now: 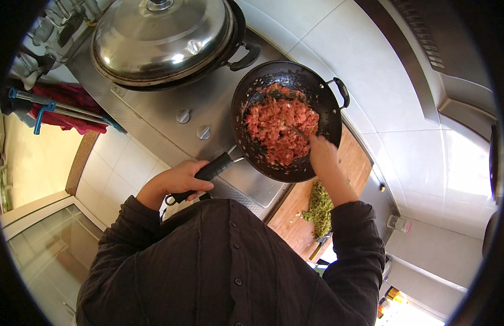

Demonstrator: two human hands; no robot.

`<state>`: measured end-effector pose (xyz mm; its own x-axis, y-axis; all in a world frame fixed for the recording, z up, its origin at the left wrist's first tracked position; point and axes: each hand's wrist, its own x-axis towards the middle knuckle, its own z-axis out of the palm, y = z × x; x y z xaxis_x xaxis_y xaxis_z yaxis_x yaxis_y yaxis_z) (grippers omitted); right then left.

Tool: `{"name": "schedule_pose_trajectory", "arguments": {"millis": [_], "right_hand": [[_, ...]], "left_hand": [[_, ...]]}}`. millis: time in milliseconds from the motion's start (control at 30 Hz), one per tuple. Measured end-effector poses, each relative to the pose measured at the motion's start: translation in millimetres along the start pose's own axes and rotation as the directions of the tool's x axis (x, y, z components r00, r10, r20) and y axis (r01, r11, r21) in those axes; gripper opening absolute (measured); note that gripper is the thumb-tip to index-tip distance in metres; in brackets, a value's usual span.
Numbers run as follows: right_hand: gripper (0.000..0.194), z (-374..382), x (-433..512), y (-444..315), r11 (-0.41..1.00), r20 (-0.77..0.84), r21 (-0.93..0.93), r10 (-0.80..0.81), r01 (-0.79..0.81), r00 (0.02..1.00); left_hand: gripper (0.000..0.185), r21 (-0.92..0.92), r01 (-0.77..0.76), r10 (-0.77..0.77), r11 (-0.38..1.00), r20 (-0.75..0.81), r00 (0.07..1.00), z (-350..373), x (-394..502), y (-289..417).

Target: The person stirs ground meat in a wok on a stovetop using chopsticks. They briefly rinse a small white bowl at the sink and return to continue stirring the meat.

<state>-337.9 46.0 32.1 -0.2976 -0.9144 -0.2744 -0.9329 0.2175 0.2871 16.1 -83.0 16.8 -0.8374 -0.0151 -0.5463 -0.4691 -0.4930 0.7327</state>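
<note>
My left hand grips the black handle of a dark wok, which is tilted towards me. Raw minced meat mixed with pale and green bits fills the middle of the wok. At the right side of the meat, my right hand is closed in a blurred fist. A thin dark utensil seems to run from this fist into the meat; its end is hidden there. Below my right forearm, chopped green vegetable lies heaped on a wooden cutting board.
A large pan under a domed steel lid sits on the steel stovetop, beside two control knobs. A knife handle lies on the board. White wall tiles rise behind. Ladles hang at the far left.
</note>
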Motion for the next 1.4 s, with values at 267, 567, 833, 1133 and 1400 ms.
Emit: {"name": "schedule_pose_trajectory", "arguments": {"millis": [267, 567, 833, 1133, 1400], "right_hand": [[0.036, -53.4, -25.2, 38.2, 0.968, 0.055, -0.25, -0.025, 0.038, 0.998], [0.017, -53.8, -22.3, -6.3, 0.94, -0.166, -0.188, -0.314, 0.283, 0.935], [0.015, -60.6, 9.0, 48.2, 0.954, 0.02, -0.3, -0.002, 0.008, 1.0], [0.012, -59.4, 41.5, -12.7, 0.955, -0.036, -0.287, -0.085, 0.071, 0.996], [0.012, -70.3, -27.7, 19.3, 0.957, 0.204, -0.228, -0.135, 0.181, 0.97]], "left_hand": [[0.041, -0.028, -0.008, 0.008, 1.0, -0.007, 1.0, -1.6, 1.9, -5.8], [0.035, 0.008, -0.008, 0.008, 1.0, 0.016, 1.0, -1.5, 3.7, -4.0], [0.038, -0.052, -0.018, 0.019, 0.998, 0.019, 1.0, -2.1, 0.4, -5.0], [0.034, -0.014, -0.034, 0.034, 0.999, -0.003, 0.999, 0.9, 1.4, -0.9], [0.03, 0.014, -0.049, 0.049, 0.999, -0.022, 0.999, -1.9, -0.8, -1.6]]}}
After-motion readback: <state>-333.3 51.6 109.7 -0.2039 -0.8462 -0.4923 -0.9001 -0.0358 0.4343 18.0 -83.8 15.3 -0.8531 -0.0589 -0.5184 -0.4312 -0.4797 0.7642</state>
